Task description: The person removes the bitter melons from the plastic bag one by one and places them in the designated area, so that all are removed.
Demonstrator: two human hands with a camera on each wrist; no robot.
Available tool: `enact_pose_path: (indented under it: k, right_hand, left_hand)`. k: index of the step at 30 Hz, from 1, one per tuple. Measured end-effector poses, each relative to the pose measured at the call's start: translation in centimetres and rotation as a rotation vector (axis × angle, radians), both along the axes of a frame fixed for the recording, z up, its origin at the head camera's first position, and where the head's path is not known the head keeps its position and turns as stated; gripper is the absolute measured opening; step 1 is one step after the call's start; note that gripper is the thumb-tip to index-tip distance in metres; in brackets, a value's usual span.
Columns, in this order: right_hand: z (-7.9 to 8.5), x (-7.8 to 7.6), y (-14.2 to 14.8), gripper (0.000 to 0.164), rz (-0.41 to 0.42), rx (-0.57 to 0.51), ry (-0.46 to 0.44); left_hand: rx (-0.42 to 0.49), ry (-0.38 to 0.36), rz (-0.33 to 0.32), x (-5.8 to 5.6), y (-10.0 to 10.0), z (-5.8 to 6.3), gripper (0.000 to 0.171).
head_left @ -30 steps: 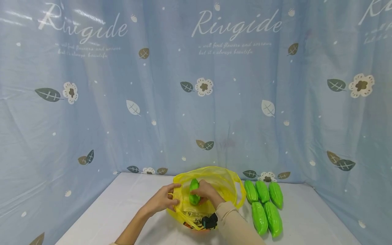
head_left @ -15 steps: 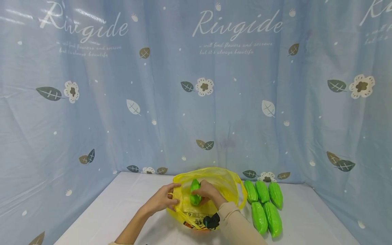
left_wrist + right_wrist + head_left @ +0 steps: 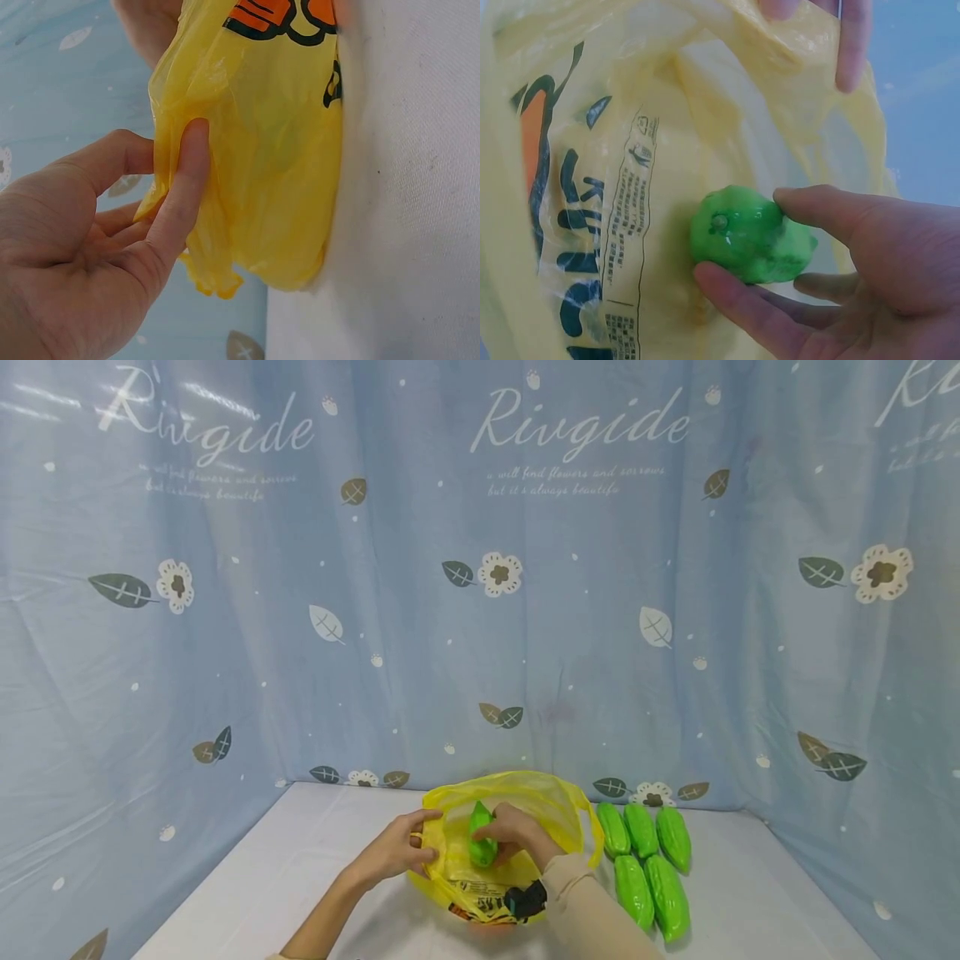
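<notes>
A yellow plastic bag [image 3: 555, 789] lies on its side with its mouth spread open toward me. My left hand [image 3: 393, 850] pinches the bag's left rim; the left wrist view shows the thin plastic [image 3: 277, 165] between thumb and fingers. Inside the bag's mouth, my right hand [image 3: 513, 828] grips a glossy green bitter melon [image 3: 482, 839], which stands nearly upright in the head view. In the right wrist view the melon's stem end [image 3: 720, 222] faces the camera, thumb on one side and fingers on the other. Part of the melon is hidden by the fingers.
Several more green bitter melons [image 3: 660, 893] lie in two rows to the right of the bag. They rest on a white tabletop [image 3: 765, 893]. A blue patterned curtain [image 3: 420, 693] encloses the back and sides.
My right hand and the melon have shifted slightly right and down inside the bag. The left hand stays on the rim, and the other melons have not moved.
</notes>
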State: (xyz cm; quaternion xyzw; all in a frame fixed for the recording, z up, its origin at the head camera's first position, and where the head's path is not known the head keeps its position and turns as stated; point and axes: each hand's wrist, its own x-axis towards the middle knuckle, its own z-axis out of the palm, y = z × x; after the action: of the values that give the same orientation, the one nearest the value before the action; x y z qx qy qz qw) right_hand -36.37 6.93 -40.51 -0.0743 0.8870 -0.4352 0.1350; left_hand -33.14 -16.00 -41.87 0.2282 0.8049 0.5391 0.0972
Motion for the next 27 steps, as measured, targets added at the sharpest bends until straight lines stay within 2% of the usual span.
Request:
enact_pose_path:
  k: [9,15,27]
  right_hand:
    - [0.8,0.0,0.7,0.027,0.021,-0.01,-0.049]
    - [1.3,0.0,1.3,0.028,0.06,0.028,-0.053]
    - [2.3,0.8,2.9,0.033,0.139,0.016,-0.044]
  left_hand:
    - [0.003,-0.002,0.006,0.1,0.0,0.1,0.069]
    - [0.001,0.011,0.003,0.3,-0.1,0.2,0.069]
    - [-0.017,0.013,0.021,0.0,-0.1,0.0,0.068]
